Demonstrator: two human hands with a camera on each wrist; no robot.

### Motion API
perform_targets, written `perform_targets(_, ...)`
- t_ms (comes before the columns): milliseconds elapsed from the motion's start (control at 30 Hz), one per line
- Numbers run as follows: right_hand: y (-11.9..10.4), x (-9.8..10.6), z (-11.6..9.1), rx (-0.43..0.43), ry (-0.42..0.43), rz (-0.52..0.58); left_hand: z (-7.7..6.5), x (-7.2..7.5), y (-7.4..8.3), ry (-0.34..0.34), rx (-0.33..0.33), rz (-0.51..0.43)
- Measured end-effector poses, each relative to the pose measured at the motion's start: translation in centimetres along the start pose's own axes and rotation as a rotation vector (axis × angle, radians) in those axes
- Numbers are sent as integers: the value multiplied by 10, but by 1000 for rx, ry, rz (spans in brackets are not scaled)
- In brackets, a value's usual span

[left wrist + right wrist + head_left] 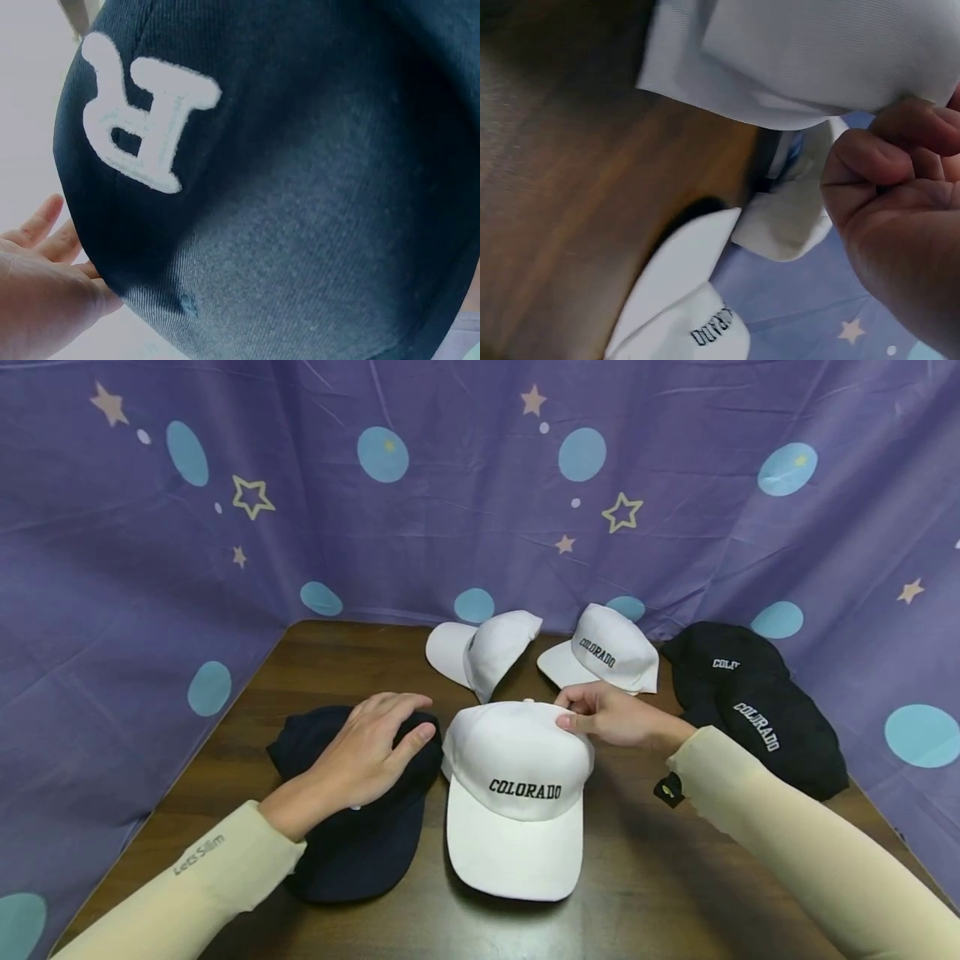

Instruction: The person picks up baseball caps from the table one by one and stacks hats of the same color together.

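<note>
Just under the left hand (363, 752), fingers relaxed and gripping nothing, sits a navy cap (375, 856). The right hand (611, 714) pinches a white cap (517, 856), not released yet. Past those fingertips, two more white caps (611, 647) and two black caps (791, 735) already lie loose; midway, I'd guess.

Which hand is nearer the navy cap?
Left. The left hand is over the navy cap; the right hand is farther right, pinching the crown of the front white cap.

The white cap (517, 752) adjoins a seemingly navy cap (367, 852).
</note>
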State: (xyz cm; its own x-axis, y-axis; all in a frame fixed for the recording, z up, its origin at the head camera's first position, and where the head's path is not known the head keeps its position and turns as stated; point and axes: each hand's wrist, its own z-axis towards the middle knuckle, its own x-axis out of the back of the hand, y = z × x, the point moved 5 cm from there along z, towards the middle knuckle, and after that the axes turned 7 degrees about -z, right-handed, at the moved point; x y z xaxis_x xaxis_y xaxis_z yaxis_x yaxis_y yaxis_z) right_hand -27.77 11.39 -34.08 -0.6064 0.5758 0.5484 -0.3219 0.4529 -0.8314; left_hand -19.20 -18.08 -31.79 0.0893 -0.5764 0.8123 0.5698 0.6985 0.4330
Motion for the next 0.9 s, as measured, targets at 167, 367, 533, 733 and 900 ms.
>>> perform_targets(167, 14, -3, 1, -9, 5, 16, 1, -3, 1, -11, 5, 0)
perform_targets(367, 16, -3, 1, 12, 0, 7, 3, -6, 2, -13, 0, 1)
perform_targets(533, 15, 0, -2, 25, 18, -21, 4, -7, 3, -15, 0, -5)
perform_targets(733, 15, 3, -4, -6, 41, 2, 6, -7, 5, -15, -4, -9)
perform_targets(900, 14, 7, -7, -26, 69, -19, 6, -8, 5, -20, 1, -8)
